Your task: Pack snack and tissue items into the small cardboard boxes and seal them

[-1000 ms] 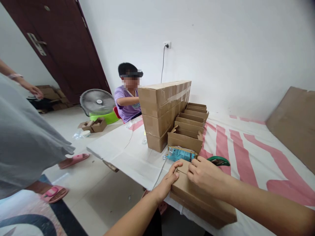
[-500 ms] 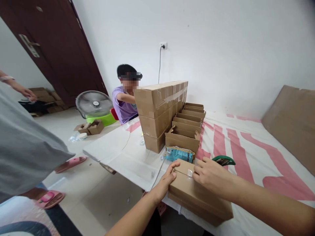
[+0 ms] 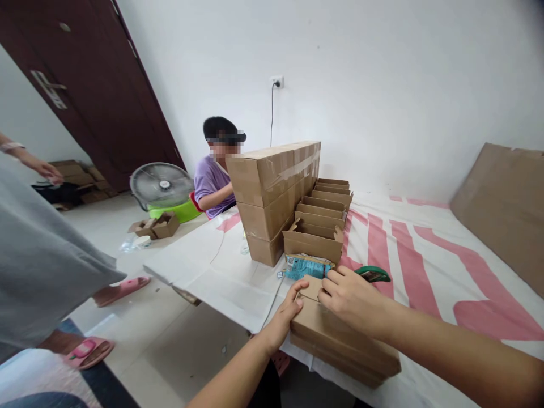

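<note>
One box (image 3: pixel 335 343) lies under both grips, left grip (image 3: pixel 285 317) clasping its end, right grip (image 3: pixel 351 299) curled atop (whether pinching, I can't tell), one blue packet (image 3: pixel 306 267) just beyond.

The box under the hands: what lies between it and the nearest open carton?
In the head view, a blue packet lies between the box and the carton.

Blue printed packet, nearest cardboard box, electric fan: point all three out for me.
Blue printed packet (image 3: pixel 306 267): head view, on its printed side.
Nearest cardboard box (image 3: pixel 334 335): head view, on its bare cardboard, near the middle.
Electric fan (image 3: pixel 164 184): head view, on the hub of its grille.
</note>
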`<state>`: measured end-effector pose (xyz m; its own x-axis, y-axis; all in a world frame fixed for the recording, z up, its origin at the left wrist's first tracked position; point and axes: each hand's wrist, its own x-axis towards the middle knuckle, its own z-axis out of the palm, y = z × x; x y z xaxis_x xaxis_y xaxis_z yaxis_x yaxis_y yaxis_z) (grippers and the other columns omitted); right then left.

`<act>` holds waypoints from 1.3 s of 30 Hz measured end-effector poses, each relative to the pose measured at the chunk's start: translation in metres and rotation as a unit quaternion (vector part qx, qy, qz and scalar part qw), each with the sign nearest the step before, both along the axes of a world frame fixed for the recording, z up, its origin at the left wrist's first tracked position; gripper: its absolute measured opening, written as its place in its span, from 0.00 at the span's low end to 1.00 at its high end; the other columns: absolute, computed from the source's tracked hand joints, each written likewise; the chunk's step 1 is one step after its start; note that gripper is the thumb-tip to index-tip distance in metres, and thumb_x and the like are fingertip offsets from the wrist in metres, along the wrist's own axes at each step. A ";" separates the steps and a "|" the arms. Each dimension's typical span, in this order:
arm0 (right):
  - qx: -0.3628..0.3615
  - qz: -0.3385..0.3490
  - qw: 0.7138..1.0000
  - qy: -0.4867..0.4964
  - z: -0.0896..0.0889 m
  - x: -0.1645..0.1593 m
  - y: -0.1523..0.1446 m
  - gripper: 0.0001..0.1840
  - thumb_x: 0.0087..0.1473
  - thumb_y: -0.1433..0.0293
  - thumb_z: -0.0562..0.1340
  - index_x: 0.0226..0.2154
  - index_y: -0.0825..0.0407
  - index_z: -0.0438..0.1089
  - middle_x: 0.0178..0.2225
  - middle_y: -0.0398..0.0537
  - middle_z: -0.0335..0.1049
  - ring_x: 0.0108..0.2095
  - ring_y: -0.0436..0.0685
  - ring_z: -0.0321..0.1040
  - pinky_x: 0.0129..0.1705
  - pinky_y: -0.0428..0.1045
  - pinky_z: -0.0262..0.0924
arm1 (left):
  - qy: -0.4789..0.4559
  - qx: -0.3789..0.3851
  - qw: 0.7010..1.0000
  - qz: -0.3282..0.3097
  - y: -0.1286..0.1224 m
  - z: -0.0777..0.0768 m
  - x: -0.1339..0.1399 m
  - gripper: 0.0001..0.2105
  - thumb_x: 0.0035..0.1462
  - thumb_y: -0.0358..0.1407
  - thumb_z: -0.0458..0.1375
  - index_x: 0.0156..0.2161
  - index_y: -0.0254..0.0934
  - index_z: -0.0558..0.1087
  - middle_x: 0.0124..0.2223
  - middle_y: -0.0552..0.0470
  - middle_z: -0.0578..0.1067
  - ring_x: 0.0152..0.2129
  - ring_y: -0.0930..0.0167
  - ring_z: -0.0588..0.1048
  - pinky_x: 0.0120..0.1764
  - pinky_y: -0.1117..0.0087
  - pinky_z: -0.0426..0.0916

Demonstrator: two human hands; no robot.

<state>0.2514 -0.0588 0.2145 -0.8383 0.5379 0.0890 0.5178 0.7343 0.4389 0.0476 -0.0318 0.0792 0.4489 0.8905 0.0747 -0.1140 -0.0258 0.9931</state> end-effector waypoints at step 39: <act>-0.136 -0.155 0.977 0.056 0.006 0.091 -0.037 0.17 0.49 0.86 0.54 0.30 0.48 0.69 0.30 0.44 0.71 0.31 0.56 0.66 0.33 0.52 0.51 | 0.012 0.000 1.000 0.002 0.006 -0.015 -0.003 0.28 0.58 0.53 0.54 0.60 0.43 0.63 0.69 0.47 0.57 0.65 0.52 0.52 0.65 0.53 0.45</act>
<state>0.3421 -0.0955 0.2210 -0.6241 0.7812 -0.0106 0.7677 0.6157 0.1776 0.0444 -0.0263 0.0637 0.4475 0.8920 0.0639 -0.0895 -0.0264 0.9956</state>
